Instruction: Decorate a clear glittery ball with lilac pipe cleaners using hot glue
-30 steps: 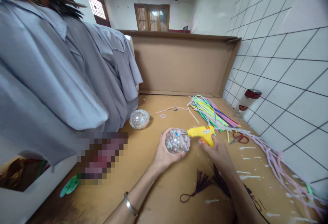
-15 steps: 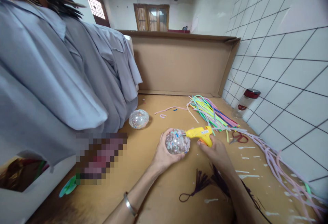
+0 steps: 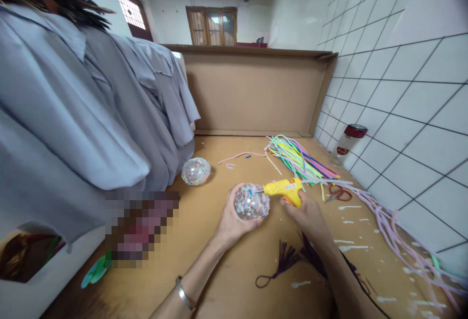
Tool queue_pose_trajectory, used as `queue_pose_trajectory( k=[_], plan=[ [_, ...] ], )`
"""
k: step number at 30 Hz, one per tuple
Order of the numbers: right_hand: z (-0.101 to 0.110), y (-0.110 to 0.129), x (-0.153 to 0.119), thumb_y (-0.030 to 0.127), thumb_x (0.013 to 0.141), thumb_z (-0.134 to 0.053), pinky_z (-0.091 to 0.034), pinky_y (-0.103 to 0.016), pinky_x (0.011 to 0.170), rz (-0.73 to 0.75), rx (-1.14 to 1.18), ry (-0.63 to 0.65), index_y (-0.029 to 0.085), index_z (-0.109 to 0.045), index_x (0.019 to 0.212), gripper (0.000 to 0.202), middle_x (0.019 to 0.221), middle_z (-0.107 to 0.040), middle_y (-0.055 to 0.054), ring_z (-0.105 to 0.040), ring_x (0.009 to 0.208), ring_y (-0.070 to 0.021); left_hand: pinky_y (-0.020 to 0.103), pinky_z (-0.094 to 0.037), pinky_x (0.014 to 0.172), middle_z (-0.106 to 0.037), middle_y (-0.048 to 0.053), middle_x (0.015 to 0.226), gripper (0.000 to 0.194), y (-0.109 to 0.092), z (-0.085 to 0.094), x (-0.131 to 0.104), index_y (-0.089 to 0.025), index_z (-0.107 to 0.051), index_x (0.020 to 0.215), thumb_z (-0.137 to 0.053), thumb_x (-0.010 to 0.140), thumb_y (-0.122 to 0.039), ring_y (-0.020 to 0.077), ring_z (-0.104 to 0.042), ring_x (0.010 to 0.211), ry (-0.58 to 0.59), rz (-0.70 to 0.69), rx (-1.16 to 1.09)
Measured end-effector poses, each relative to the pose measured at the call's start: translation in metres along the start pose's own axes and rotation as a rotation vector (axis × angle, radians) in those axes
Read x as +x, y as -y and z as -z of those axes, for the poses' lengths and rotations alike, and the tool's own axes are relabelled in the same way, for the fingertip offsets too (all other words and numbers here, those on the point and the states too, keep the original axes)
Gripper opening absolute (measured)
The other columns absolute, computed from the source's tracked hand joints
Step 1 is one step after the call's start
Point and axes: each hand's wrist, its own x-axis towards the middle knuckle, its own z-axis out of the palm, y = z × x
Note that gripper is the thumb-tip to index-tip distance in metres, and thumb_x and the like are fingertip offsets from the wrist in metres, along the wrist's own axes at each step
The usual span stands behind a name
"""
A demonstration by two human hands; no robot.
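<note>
My left hand (image 3: 234,217) is wrapped round a clear ball (image 3: 252,204) speckled with pale and coloured bits. A yellow glue gun (image 3: 282,188) is gripped in my right hand (image 3: 309,214), its metal nozzle against the ball's upper side. Whether glue is coming out is too small to tell. To the left on the table, apart from both hands, lies a similar clear speckled bowl-like piece (image 3: 196,171). Below my right hand is a dark tassel (image 3: 286,259) with a loop, and more dark tassels lie partly hidden under my right forearm.
A bundle of coloured pipe cleaners (image 3: 298,158) lies at the back right, near red-handled scissors (image 3: 339,193) and a lidded jar (image 3: 346,146). Dried glue streaks (image 3: 351,248) mark the right side. Grey cloth (image 3: 146,95) hangs at left; a cardboard panel (image 3: 252,92) stands behind.
The view has shifted slightly. My hands, the ball and the glue gun keep nearly the same arrangement, with the nozzle still at the ball.
</note>
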Motion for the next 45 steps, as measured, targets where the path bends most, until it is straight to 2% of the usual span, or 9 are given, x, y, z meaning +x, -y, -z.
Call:
queue_pose_trajectory(
  k=[5,10,19,28,33,37,45],
  plan=[
    [-0.0016,0.0014,-0.001,0.047,0.071,-0.055,-0.043,-0.029,0.062,-0.004,0.038,0.012,0.021,-0.057,0.074,0.026,0.07,-0.067,-0.005,-0.062,0.071,-0.0231,0.054,-0.039,0.11,-0.053,0.012,0.134,0.093,-0.0005,0.0019,0.0001,-0.024,-0.04,0.132,-0.084,0.05,-0.022,0.0335,-0.053,0.125,0.015,0.022,-0.005],
    [-0.0018,0.001,-0.0013,0.042,0.071,-0.059,-0.043,-0.028,0.062,-0.002,0.036,-0.021,0.021,-0.059,0.074,0.021,0.069,-0.068,-0.005,-0.062,0.071,-0.0229,0.053,-0.039,0.11,-0.053,0.012,0.133,0.093,0.0003,0.0031,0.0013,-0.024,-0.041,0.132,-0.084,0.049,-0.023,0.0329,-0.054,0.125,-0.008,0.027,0.01],
    [-0.0053,-0.0015,-0.0011,0.045,0.073,-0.057,-0.043,-0.028,0.061,0.002,0.028,-0.018,0.021,-0.059,0.075,0.025,0.07,-0.067,-0.005,-0.061,0.07,-0.022,0.05,-0.039,0.11,-0.053,0.013,0.134,0.095,-0.0016,0.001,-0.0002,-0.022,-0.04,0.133,-0.084,0.049,-0.026,0.0324,-0.053,0.125,0.019,0.028,0.015],
    [-0.0019,-0.0005,-0.0003,0.047,0.07,-0.055,-0.042,-0.029,0.063,-0.038,0.018,0.03,0.021,-0.059,0.076,0.028,0.071,-0.066,-0.006,-0.062,0.071,-0.0228,0.048,-0.041,0.109,-0.055,0.012,0.13,0.091,-0.0061,0.0012,0.0022,-0.021,-0.044,0.129,-0.083,0.047,-0.023,0.0312,-0.056,0.121,-0.048,0.019,-0.006],
    [0.0011,0.0008,0.001,0.05,0.068,-0.054,-0.04,-0.03,0.06,-0.06,0.023,0.007,0.021,-0.058,0.073,0.03,0.065,-0.064,-0.004,-0.059,0.064,-0.0224,0.049,-0.042,0.108,-0.057,0.009,0.13,0.091,0.0012,0.002,0.0031,-0.026,-0.045,0.129,-0.084,0.047,-0.019,0.0319,-0.057,0.121,-0.054,0.011,-0.018],
    [0.0023,0.0043,0.0005,0.052,0.066,-0.053,-0.038,-0.029,0.057,-0.051,0.021,-0.004,0.022,-0.056,0.07,0.03,0.064,-0.064,-0.004,-0.058,0.062,-0.0221,0.052,-0.042,0.107,-0.057,0.011,0.129,0.092,0.0017,0.0015,0.0024,-0.024,-0.044,0.13,-0.085,0.047,-0.019,0.0332,-0.057,0.121,-0.037,0.007,-0.01],
    [0.0013,0.0059,0.0002,0.053,0.064,-0.053,-0.036,-0.028,0.054,-0.025,0.007,-0.034,0.023,-0.051,0.065,0.03,0.058,-0.057,-0.002,-0.053,0.057,-0.0196,0.05,-0.041,0.108,-0.055,0.011,0.131,0.093,-0.0021,-0.0005,0.0006,-0.023,-0.044,0.129,-0.086,0.047,-0.019,0.0318,-0.056,0.121,-0.01,0.006,-0.04]
  ],
)
